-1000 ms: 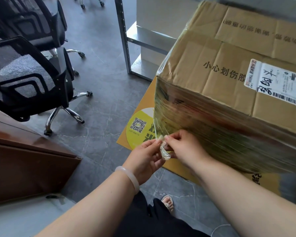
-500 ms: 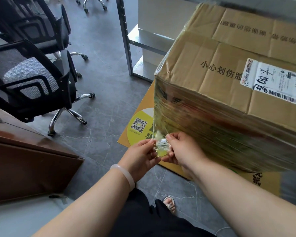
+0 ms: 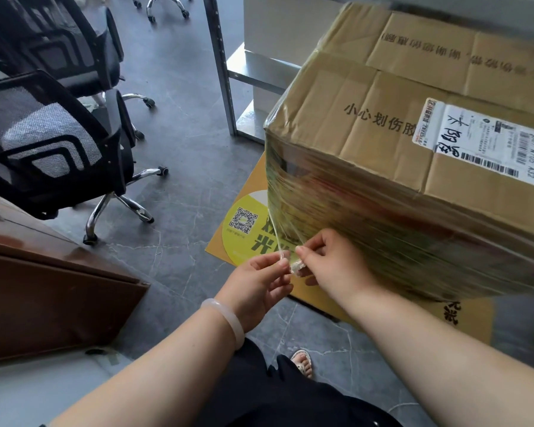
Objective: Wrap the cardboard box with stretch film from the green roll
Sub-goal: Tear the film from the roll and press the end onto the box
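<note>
A large cardboard box [image 3: 383, 112] with a shipping label on top fills the right of the view. Clear stretch film [image 3: 367, 217] covers its near side in many layers. At the box's lower left corner a twisted tail of film [image 3: 296, 266] stretches away from the corner edge. My left hand [image 3: 259, 285], with a pale bangle on the wrist, pinches this tail. My right hand [image 3: 330, 263] pinches the same tail from the other side, fingertips almost touching the left ones. The green roll is not in view.
The box rests on a flat yellow cardboard sheet [image 3: 244, 229] with a QR code, lying on grey floor tiles. Black mesh office chairs [image 3: 53, 143] stand to the left. A brown wooden cabinet [image 3: 43, 291] is at lower left. A metal shelf post [image 3: 222, 66] rises behind the box.
Both hands stay at the box's lower left corner working the film tail; the tail is now pulled a bit farther out from the corner. The view has shifted slightly.
</note>
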A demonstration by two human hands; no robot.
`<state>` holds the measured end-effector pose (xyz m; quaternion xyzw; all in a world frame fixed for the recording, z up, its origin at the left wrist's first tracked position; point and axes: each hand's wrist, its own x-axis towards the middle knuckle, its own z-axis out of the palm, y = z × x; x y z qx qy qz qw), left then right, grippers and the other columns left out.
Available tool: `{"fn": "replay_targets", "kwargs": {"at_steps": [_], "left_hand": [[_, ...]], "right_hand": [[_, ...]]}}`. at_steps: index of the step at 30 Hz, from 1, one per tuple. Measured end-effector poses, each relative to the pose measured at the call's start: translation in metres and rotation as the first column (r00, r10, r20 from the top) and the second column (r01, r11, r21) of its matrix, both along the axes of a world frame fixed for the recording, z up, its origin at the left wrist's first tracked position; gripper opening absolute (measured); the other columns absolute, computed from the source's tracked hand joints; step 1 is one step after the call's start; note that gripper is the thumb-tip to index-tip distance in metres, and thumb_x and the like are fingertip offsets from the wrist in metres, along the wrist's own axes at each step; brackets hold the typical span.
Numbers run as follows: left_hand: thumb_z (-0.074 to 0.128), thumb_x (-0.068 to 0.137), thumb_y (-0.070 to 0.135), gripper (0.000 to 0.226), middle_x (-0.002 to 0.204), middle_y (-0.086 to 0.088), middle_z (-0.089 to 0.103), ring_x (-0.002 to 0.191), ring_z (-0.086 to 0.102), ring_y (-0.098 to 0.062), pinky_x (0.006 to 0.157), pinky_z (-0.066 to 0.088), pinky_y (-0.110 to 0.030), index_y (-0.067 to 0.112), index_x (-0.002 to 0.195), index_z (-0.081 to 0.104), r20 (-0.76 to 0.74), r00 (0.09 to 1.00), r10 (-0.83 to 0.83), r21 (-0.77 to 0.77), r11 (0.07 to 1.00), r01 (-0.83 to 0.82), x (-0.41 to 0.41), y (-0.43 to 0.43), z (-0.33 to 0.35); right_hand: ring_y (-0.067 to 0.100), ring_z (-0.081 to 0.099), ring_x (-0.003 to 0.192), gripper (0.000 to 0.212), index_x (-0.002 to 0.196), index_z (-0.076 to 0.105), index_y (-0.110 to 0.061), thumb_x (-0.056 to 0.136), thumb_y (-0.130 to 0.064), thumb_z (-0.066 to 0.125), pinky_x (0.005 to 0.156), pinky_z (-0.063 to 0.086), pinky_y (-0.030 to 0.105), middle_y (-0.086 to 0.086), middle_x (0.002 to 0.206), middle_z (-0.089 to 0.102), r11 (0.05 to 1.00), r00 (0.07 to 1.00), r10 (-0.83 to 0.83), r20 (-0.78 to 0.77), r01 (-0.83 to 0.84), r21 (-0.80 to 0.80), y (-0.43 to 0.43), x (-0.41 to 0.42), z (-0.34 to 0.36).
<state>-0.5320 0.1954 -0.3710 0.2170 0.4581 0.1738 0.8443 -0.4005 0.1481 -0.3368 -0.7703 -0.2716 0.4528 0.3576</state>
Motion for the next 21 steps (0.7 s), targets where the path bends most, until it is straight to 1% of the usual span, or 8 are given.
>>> {"fn": "replay_targets", "kwargs": {"at_steps": [2,5,9,12,15,18,20,21], "left_hand": [[0.057,0.096,0.002,0.013,0.064,0.0,0.062,0.054,0.059,-0.007,0.059,0.059,-0.019,0.005,0.105,0.066,-0.025,0.999,-0.02,0.038,0.999,0.021,0.0,-0.003,0.0],[0.058,0.096,0.003,0.012,0.069,-0.002,0.058,0.055,0.058,-0.006,0.059,0.059,-0.019,0.006,0.102,0.068,-0.049,0.998,-0.039,0.061,0.997,0.042,-0.002,-0.004,0.0],[0.06,0.095,0.004,0.009,0.071,-0.003,0.059,0.055,0.059,-0.007,0.058,0.06,-0.021,0.005,0.095,0.069,-0.06,0.998,-0.03,0.003,1.0,0.03,0.001,-0.012,-0.003],[0.06,0.095,0.006,0.006,0.067,-0.003,0.061,0.055,0.06,-0.009,0.056,0.059,-0.023,0.007,0.09,0.064,-0.011,1.0,0.004,-0.077,0.997,-0.005,0.009,-0.019,-0.003],[0.055,0.098,0.006,0.013,0.062,-0.003,0.063,0.055,0.063,-0.011,0.055,0.06,-0.024,0.011,0.086,0.058,0.044,0.999,0.006,-0.106,0.994,-0.001,0.019,-0.021,0.0],[0.051,0.099,0.003,0.017,0.062,-0.003,0.064,0.055,0.064,-0.011,0.053,0.059,-0.024,0.012,0.085,0.055,0.078,0.997,-0.01,-0.115,0.993,0.019,0.028,-0.025,-0.001],[0.051,0.1,0.004,0.018,0.063,-0.003,0.063,0.055,0.063,-0.011,0.052,0.058,-0.023,0.013,0.085,0.054,0.085,0.996,-0.006,-0.118,0.993,0.016,0.033,-0.027,-0.003],[0.051,0.1,0.004,0.017,0.064,-0.003,0.062,0.054,0.063,-0.011,0.051,0.057,-0.023,0.013,0.086,0.054,0.085,0.996,-0.003,-0.114,0.993,0.013,0.037,-0.028,-0.005]], "right_hand": [[0.024,0.07,0.065,0.013,0.079,0.055,-0.02,0.088,-0.022,0.064,0.066,0.059,0.048,0.004,0.069,0.067,0.999,0.997,0.028,0.067,-0.03,0.025,-0.005,0.001,0.003],[0.019,0.065,0.058,0.01,0.081,0.057,-0.02,0.089,-0.022,0.063,0.064,0.06,0.047,0.006,0.068,0.064,0.998,0.994,0.057,0.093,-0.059,0.017,-0.01,0.007,0.009],[0.02,0.064,0.057,0.008,0.083,0.06,-0.02,0.089,-0.024,0.064,0.066,0.06,0.044,0.004,0.064,0.065,0.978,0.963,0.198,0.183,-0.182,-0.098,-0.016,0.017,0.018],[0.029,0.07,0.068,0.009,0.08,0.06,-0.021,0.087,-0.02,0.064,0.072,0.059,0.047,0.002,0.069,0.065,0.962,0.946,0.251,0.207,-0.22,-0.162,-0.015,0.024,0.025],[0.029,0.069,0.081,0.014,0.075,0.058,-0.025,0.085,-0.016,0.062,0.078,0.057,0.048,-0.001,0.081,0.065,0.973,0.956,0.203,0.213,-0.171,-0.158,-0.016,0.029,0.023],[0.021,0.067,0.082,0.016,0.075,0.055,-0.027,0.087,-0.017,0.059,0.078,0.057,0.042,-0.004,0.081,0.065,0.987,0.954,0.147,0.262,-0.123,-0.108,-0.023,0.028,0.02],[0.017,0.065,0.08,0.008,0.084,0.059,-0.025,0.089,-0.019,0.057,0.072,0.052,0.03,-0.007,0.081,0.065,0.985,0.909,0.175,0.377,-0.157,-0.078,-0.031,0.027,0.023],[0.018,0.064,0.082,0.006,0.091,0.062,-0.023,0.09,-0.02,0.057,0.071,0.05,0.028,-0.005,0.084,0.066,0.98,0.869,0.197,0.455,-0.188,-0.067,-0.034,0.028,0.025]]}}
